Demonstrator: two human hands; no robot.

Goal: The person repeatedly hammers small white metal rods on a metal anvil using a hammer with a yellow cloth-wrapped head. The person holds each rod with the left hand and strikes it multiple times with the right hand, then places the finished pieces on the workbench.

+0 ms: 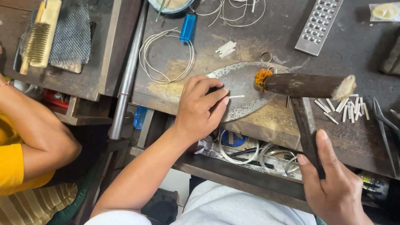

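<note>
Left hand pinches a thin metal strip flat on the round steel plate, long axis left-right. Right hand grips the mallet handle; its head hangs just right of the strip.

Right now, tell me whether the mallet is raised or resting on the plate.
Cannot tell: the mallet, held by the right hand, overlaps the metal plate.

One round metal plate lies mid-bench with one short silver strip on it. One wooden mallet hangs above. Roughly a dozen cut strips lie right, about five more strips far, one wire coil left, one blue lighter, one dapping block far right.
</note>
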